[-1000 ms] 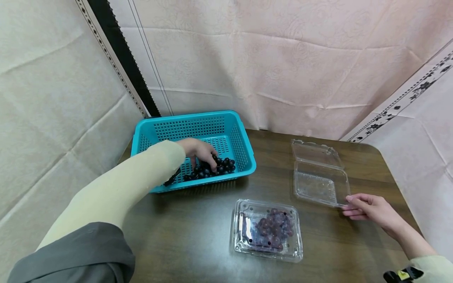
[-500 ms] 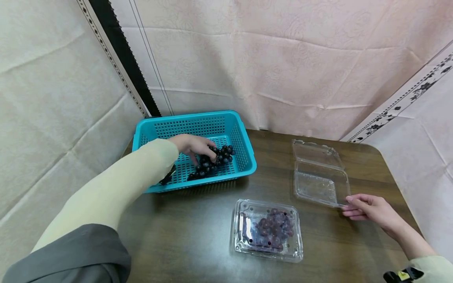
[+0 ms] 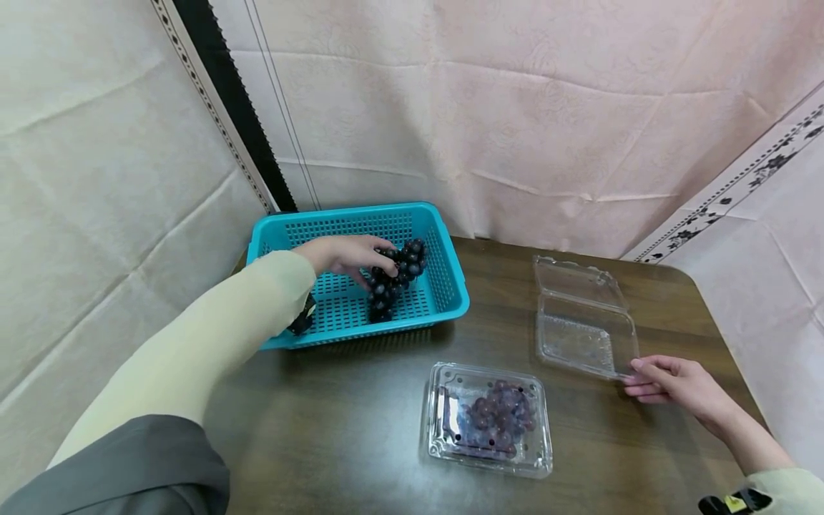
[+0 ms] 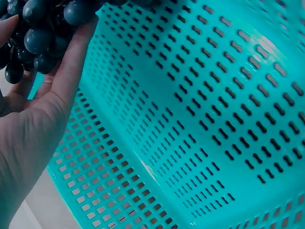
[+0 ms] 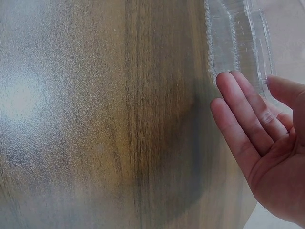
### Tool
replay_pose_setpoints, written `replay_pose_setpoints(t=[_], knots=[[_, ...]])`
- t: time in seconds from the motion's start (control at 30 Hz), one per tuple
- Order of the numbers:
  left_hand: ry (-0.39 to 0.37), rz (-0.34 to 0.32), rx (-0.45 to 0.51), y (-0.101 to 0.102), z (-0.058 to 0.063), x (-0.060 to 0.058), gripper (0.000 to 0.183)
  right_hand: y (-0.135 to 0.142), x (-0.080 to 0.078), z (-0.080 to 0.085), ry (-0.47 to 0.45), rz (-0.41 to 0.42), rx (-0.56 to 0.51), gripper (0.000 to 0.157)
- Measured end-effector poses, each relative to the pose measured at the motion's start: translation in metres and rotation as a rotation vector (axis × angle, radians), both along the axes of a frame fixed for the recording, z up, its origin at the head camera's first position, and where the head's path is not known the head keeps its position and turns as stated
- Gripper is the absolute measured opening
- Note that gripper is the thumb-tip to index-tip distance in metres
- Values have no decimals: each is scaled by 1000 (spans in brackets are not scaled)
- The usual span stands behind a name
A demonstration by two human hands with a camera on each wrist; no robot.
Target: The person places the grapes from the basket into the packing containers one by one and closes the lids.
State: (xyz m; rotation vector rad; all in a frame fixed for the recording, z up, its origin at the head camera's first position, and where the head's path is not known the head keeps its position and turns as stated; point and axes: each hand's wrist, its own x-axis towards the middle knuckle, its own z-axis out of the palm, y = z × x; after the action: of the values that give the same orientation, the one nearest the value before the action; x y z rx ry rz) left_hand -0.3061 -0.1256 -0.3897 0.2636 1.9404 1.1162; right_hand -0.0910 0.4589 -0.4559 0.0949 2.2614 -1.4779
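A bunch of dark grapes (image 3: pixel 405 265) hangs in my left hand (image 3: pixel 347 254), gripped between thumb and fingers over the turquoise basket (image 3: pixel 350 212). In the left wrist view the grapes (image 4: pixel 39 40) rest against the fingers, part of the bunch cut off by the frame. Farther right, my right hand (image 3: pixel 676 383) pinches the near right corner of an open, clear plastic clamshell box (image 3: pixel 579 336) by its rim. In the right wrist view that hand's outer fingers (image 5: pixel 238 138) stretch out straight, while the thumb is at the box's edge.
A closed clear clamshell box (image 3: pixel 444 447) with reddish-purple grapes (image 3: pixel 498 422) inside stands on the brown wooden table (image 3: pixel 347 429), in front of the basket and box. Pale cloth (image 3: pixel 515 121) hangs behind and at both sides.
My left hand has closed round the dark grapes and lifted them up from the basket's bottom, moving slightly back and left. The right hand keeps its place at the open box.
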Motion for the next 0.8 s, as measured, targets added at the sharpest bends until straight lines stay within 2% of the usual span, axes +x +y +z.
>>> replay_pose_setpoints(t=[0.4, 0.63, 0.8], knots=[[47, 107, 124, 0, 27, 0, 92, -1, 1, 1, -11, -7, 17, 37], [46, 214, 217, 4, 44, 0, 93, -3, 1, 2, -25, -20, 32, 39], [69, 250, 267, 9, 53, -2, 83, -2, 2, 2, -22, -9, 19, 37]])
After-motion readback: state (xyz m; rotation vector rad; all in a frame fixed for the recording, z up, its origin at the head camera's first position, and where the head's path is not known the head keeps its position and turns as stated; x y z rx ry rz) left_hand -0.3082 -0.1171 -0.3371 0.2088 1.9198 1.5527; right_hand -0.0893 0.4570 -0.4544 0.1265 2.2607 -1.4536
